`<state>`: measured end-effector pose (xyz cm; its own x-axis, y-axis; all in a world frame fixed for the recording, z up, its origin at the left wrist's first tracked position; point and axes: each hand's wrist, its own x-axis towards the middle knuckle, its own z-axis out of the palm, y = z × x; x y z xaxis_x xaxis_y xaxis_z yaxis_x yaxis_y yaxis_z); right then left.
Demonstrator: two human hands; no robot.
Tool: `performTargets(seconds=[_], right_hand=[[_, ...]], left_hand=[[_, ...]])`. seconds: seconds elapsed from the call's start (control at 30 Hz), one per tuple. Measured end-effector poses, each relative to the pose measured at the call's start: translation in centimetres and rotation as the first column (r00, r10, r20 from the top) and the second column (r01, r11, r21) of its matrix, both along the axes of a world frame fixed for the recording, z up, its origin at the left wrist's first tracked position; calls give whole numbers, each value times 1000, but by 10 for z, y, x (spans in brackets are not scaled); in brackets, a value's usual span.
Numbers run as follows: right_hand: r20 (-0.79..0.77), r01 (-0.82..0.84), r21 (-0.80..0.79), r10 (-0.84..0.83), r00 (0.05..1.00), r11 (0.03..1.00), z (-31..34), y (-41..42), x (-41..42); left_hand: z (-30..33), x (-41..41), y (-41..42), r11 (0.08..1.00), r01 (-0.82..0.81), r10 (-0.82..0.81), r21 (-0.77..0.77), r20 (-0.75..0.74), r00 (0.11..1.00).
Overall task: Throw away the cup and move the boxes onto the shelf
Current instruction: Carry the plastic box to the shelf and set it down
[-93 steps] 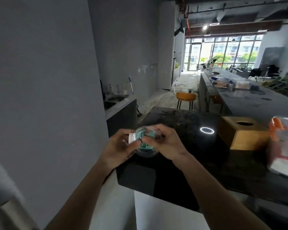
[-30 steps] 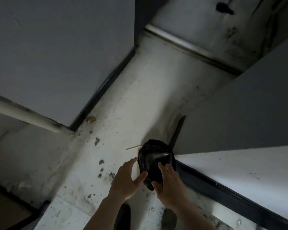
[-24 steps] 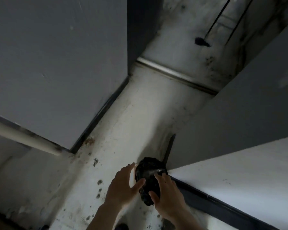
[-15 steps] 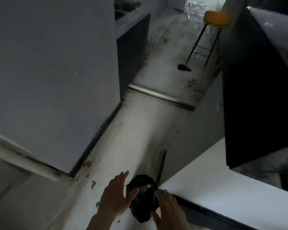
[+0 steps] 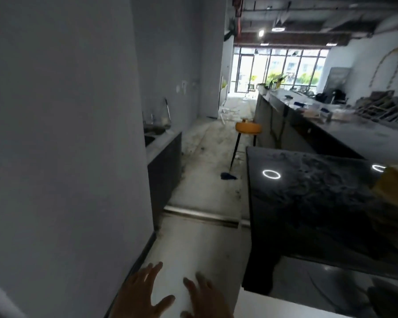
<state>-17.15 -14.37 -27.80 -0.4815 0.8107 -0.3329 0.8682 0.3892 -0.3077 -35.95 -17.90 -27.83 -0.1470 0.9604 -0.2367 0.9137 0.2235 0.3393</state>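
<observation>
My left hand (image 5: 140,294) and my right hand (image 5: 205,299) hang at the bottom edge of the view over the pale floor, fingers spread, holding nothing. The cup and the black bin bag are out of view. A wooden box (image 5: 395,187) shows blurred at the right edge, on the black counter (image 5: 308,203). The shelf is not recognisable in this view.
A grey wall (image 5: 67,134) stands close on my left. A dark cabinet with a sink (image 5: 163,161) lines the left side of the corridor. An orange stool (image 5: 248,129) stands ahead beside a long counter (image 5: 354,134). A metal floor strip (image 5: 202,215) crosses the corridor.
The view has swung up from the floor to the corridor and counter. The black bin bag between my hands has dropped out of sight. Both hands are now spread and hold nothing.
</observation>
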Motion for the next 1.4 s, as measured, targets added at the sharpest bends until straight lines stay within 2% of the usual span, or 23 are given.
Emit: performTargets(seconds=[0.1, 0.23, 0.33, 0.47, 0.57, 0.77, 0.9, 1.03, 1.17, 1.3, 1.4], right_hand=[[-57, -32, 129, 40, 998, 991, 65, 6, -4], [-158, -3, 336, 60, 986, 942, 153, 19, 6], [-200, 69, 465, 29, 979, 883, 209, 27, 32], [-222, 177, 558, -60, 973, 810, 267, 33, 89], [-233, 272, 588, -163, 959, 762, 290, 25, 142], [-266, 473, 586, -395, 879, 658, 305, 0, 255], [-288, 586, 573, -529, 798, 573, 300, -21, 333], [-386, 734, 532, -651, 654, 422, 284, -40, 419], [-533, 848, 499, -707, 464, 180, 270, -56, 508], [-751, 968, 250, -634, 188, -10, 265, -54, 603], [-821, 1000, 4, -571, -5, -14, 263, -43, 664]], left_hand=[[55, -6, 8, 991, -6, 12, 132, -41, 999], [137, 2, 24, 935, 12, 15, 354, -75, 997], [193, 22, 41, 895, 51, -10, 444, -94, 996], [260, 69, 52, 829, 167, -108, 534, -140, 984], [290, 114, 61, 766, 258, -189, 589, -178, 966], [302, 220, 83, 684, 378, -386, 624, -131, 913], [295, 292, 85, 672, 410, -505, 617, -22, 863], [280, 368, 91, 696, 398, -580, 598, 142, 802], [264, 456, 96, 757, 350, -588, 552, 341, 734], [256, 546, 102, 863, 229, -482, 450, 600, 639], [251, 600, 108, 931, 116, -346, 345, 738, 579]])
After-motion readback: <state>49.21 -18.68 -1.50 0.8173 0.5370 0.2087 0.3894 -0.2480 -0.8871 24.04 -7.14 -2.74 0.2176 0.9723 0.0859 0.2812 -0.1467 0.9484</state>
